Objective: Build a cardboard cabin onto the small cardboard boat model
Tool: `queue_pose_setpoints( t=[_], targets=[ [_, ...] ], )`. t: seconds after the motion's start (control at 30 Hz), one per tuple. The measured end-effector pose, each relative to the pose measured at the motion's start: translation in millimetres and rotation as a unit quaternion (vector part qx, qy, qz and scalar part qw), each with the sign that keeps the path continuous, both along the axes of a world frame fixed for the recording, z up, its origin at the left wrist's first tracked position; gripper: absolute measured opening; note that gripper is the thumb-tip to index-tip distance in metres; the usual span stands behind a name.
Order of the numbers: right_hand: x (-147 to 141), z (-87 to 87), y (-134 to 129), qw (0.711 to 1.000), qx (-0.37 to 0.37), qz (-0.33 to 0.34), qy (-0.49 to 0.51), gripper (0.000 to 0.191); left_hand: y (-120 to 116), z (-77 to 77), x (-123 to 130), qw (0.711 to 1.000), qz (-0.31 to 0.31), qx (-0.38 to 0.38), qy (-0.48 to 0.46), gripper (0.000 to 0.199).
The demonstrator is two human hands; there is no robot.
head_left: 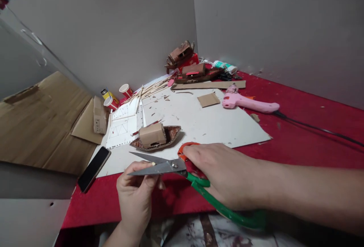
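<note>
1. Right hand (227, 175), arm stretching in from the right edge, has a firm grip on the handles of the scissors (160, 168), one orange, one green!
2. And look at those scissors, just below the centre of the frame: blades parted, tips pointing left.
3. Left hand (135, 192), lower centre-left, sits right at the blades, fingers curled, thumb and fingertips close together. A tiny pale tip (154, 163) shows between the blades, but what it belongs to, or whether the fingers grip it, I cannot tell.
4. Just beyond, near the centre, a cardboard model boat (152, 135) with an arched cabin rests on a white board (193, 121).
5. Over at lower left, a smartphone (93, 169) lies dark-screened across the board's edge, a large cardboard sheet (42, 125) behind it.
6. Upper centre now: thin wooden sticks (150, 89) lie bundled, with two darker model boats (196, 71) beyond them.
7. Out to the right, a pink glue gun (256, 104) trails its black cord over the red tablecloth (301, 144), a small cardboard square (209, 100) beside its nozzle end.
</note>
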State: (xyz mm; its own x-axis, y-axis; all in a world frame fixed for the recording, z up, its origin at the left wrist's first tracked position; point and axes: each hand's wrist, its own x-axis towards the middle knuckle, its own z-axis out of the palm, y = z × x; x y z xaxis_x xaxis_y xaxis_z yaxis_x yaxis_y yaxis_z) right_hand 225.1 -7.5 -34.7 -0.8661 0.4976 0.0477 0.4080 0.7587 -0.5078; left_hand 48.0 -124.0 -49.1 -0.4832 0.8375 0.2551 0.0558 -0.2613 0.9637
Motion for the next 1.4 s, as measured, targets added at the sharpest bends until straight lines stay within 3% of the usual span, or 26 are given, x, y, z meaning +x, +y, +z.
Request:
queue_pose_setpoints(
  t=[0.33,0.93,1.1,1.4],
  targets=[
    [-15,4.5,-16,0.998,0.025,0.047,-0.034,0.015,-28,-15.5,1,0.996,0.081,0.002,-0.04,0.014],
    [-23,9.0,-28,0.991,0.03,0.038,-0.127,0.017,-37,-32.3,4,0.991,0.051,-0.022,-0.123,0.011],
    [-22,16.6,-29,0.99,0.023,0.044,-0.133,0.021,-39,-32.4,6,0.991,0.061,-0.006,-0.119,0.013],
    [-12,21.9,-32,0.989,0.009,0.015,-0.15,0.018,-34,-33.3,11,0.99,0.022,-0.022,-0.141,0.014]
  ],
)
